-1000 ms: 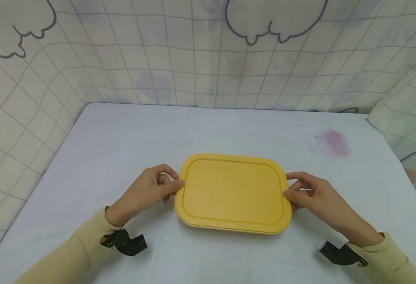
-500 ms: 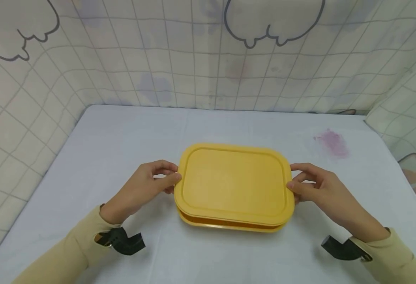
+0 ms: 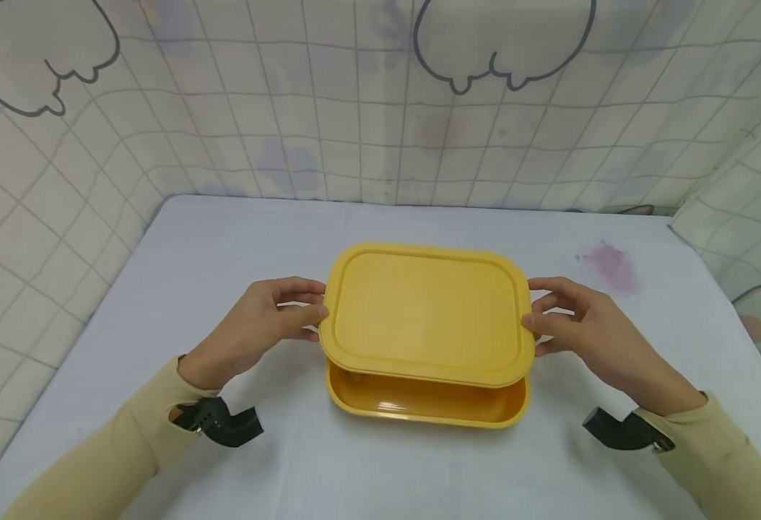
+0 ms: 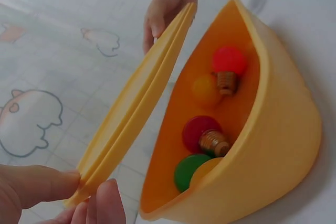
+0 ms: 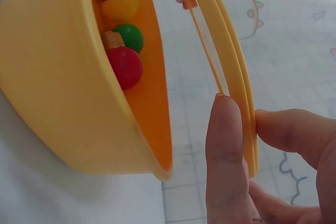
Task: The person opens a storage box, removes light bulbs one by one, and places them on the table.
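A yellow lid (image 3: 426, 314) is raised and tilted above a yellow rectangular container (image 4: 286, 108). My left hand (image 3: 257, 325) pinches the lid's left edge between thumb and fingers. At the opposite edge, my right hand (image 3: 595, 339) pinches it the same way. Inside the container lie several small coloured bulbs, some showing gold screw bases: a bright red bulb (image 4: 230, 60), a green bulb (image 5: 131, 38) and a yellow bulb (image 5: 121, 6) among them. From the head view the lid hides most of the interior; only the front strip shows.
The container stands on a white-covered table (image 3: 224, 245) with a pink stain (image 3: 611, 266) at the back right. Grid-patterned cloth (image 3: 354, 108) hangs behind the table and along its sides. Black wrist cameras sit below both cuffs.
Both hands have lifted the lid off the container and shifted it away from me. A widening gap now shows the front of the interior, while the container has stayed in place.
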`<state>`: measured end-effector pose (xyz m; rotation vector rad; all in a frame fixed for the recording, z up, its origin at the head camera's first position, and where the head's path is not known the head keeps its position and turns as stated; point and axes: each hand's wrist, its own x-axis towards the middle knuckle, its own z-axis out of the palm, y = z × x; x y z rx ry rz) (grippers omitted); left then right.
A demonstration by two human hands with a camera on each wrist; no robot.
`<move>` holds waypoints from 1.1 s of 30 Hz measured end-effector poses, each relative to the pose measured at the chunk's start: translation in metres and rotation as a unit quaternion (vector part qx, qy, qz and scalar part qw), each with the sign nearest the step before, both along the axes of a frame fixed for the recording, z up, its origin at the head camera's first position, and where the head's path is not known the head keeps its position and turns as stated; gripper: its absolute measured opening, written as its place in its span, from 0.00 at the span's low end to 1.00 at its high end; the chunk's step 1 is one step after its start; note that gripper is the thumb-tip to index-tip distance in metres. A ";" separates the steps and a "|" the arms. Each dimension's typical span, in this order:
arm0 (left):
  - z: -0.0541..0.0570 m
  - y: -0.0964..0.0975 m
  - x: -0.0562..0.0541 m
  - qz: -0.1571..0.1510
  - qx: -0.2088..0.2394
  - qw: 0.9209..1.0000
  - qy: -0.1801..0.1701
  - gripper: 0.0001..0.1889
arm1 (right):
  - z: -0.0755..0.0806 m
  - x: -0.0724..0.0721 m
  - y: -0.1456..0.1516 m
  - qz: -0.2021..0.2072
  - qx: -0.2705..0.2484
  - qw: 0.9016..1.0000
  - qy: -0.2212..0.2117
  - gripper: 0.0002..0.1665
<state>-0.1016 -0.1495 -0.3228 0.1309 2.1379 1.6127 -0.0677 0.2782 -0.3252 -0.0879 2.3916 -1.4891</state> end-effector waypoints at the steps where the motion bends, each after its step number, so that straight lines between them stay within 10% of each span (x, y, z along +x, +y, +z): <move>1: 0.001 0.000 -0.002 -0.001 -0.001 1.000 -0.001 0.26 | 0.001 -0.002 0.000 0.001 0.001 1.000 0.001 0.38; 33: 0.021 0.002 -0.093 0.017 0.003 0.999 0.048 0.25 | 0.013 -0.097 0.001 -0.009 -0.011 1.000 0.020 0.42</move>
